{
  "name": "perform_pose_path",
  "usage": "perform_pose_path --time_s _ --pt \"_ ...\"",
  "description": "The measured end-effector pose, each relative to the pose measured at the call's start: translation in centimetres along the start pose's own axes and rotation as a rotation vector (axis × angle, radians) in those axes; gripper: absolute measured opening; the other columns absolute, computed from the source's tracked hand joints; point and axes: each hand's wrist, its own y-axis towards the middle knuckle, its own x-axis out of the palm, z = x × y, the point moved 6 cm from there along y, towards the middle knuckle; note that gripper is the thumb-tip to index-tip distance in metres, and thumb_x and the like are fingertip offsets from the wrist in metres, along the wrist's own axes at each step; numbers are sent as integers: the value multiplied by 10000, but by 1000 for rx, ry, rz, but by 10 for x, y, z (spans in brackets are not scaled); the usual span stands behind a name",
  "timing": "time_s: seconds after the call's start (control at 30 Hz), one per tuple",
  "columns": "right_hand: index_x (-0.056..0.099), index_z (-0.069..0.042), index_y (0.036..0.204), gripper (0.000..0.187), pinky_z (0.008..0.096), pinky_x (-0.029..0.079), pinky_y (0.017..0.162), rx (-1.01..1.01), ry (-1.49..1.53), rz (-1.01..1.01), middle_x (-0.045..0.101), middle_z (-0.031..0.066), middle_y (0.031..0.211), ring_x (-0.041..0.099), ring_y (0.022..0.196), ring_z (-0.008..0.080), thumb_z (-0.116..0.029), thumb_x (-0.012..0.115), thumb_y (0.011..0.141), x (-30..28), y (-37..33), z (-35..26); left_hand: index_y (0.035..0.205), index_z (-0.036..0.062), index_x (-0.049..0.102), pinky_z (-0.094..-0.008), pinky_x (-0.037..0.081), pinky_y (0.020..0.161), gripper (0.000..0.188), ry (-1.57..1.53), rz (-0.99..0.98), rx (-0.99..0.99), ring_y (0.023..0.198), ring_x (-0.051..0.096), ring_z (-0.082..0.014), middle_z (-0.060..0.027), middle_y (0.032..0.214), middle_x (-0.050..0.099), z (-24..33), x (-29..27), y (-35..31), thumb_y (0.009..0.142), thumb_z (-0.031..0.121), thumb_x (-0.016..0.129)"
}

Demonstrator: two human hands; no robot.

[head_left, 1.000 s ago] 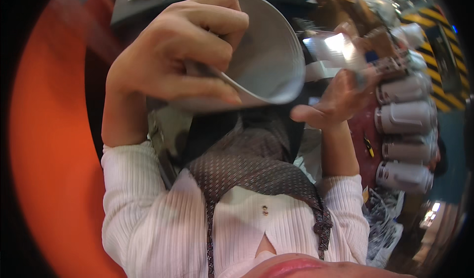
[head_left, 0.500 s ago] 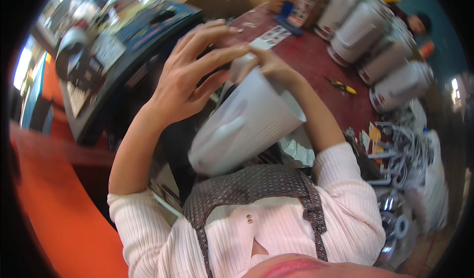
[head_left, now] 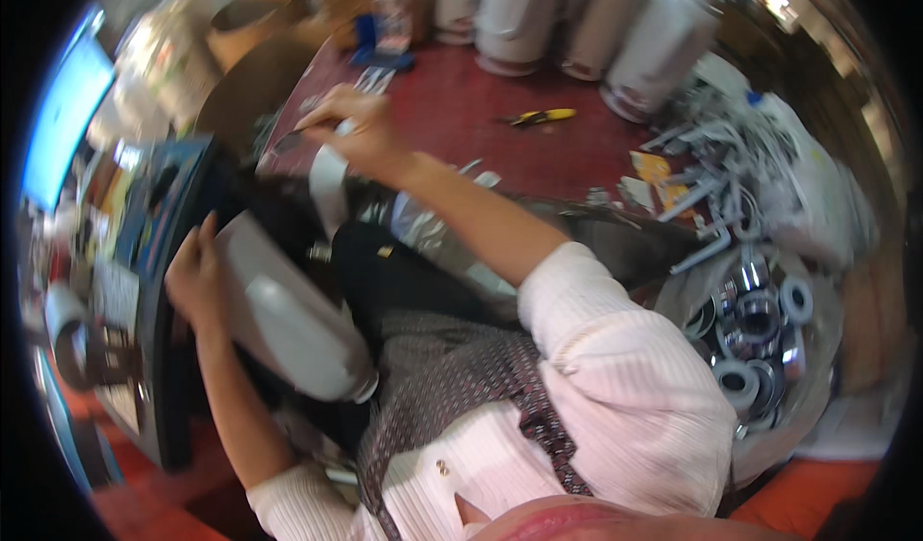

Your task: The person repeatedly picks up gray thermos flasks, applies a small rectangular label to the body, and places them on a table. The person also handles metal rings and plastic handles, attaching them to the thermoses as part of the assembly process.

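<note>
My left hand (head_left: 199,276) is closed around the rim end of a pale grey-white plastic jug body (head_left: 288,320). The jug body lies tilted, its narrower necked end by my apron. My right hand (head_left: 363,137) is raised over the near left edge of the red table, thumb and fingers pinched. Something small and dark shows at its fingertips, too blurred to name. Just below that hand hangs a curved white strip (head_left: 329,185); whether the hand touches it is unclear. Part of a printed label sheet (head_left: 375,80) shows on the table behind.
Several similar jug bodies (head_left: 519,17) stand along the back of the red table (head_left: 461,108). A yellow-and-black cutter (head_left: 543,117) lies there. To the right are piled white plastic handles (head_left: 740,171) and a bag of shiny rings (head_left: 755,325). A dark bench (head_left: 173,252) is at left.
The view has swung to the right. My hands have moved apart: the left now holds the jug body low at left, while the right has left it and reaches over the table.
</note>
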Motion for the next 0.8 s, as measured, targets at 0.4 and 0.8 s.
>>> perform_pose_path --time_s 0.4,0.8 --pt "750 -6 975 124 223 466 619 876 764 -193 704 31 838 602 701 77 -96 738 889 93 -80 -38 1163 18 717 -245 435 796 265 -679 -485 122 854 563 -113 -15 879 592 -31 11 -19 947 21 564" --pt "764 5 941 135 221 510 737 839 575 -195 738 35 842 641 781 65 -99 776 856 95 -70 -33 1469 95 503 -211 406 816 479 -853 -327 53 843 501 -79 15 888 527 -39 29 -25 992 80 544"
